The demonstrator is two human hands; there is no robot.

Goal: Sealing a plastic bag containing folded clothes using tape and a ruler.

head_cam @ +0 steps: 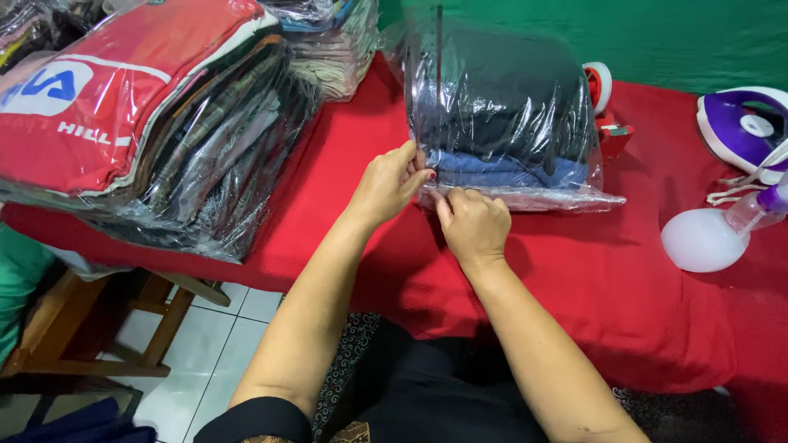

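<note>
Left hand [392, 182] pinching the near-left edge of the clear plastic bag [501, 115] — grip closed on the film. Right hand [474, 223] pressed on the bag's front flap, fingertips closed against it. Bag standing on the red table [345, 180], stuffed with folded dark and blue garments [509, 168].

Risks, judged from here: thin film likely to tear or slip if pulled hard; tall stuffed bag apt to tip toward the tape dispenser [603, 98] behind it — crooked fold if the flap wrinkles. Leaning stack of bagged clothes [156, 123] overhanging the table's left edge, prone to sliding off if bumped. Purple iron [743, 127] and spray bottle [722, 230] well apart at right.
</note>
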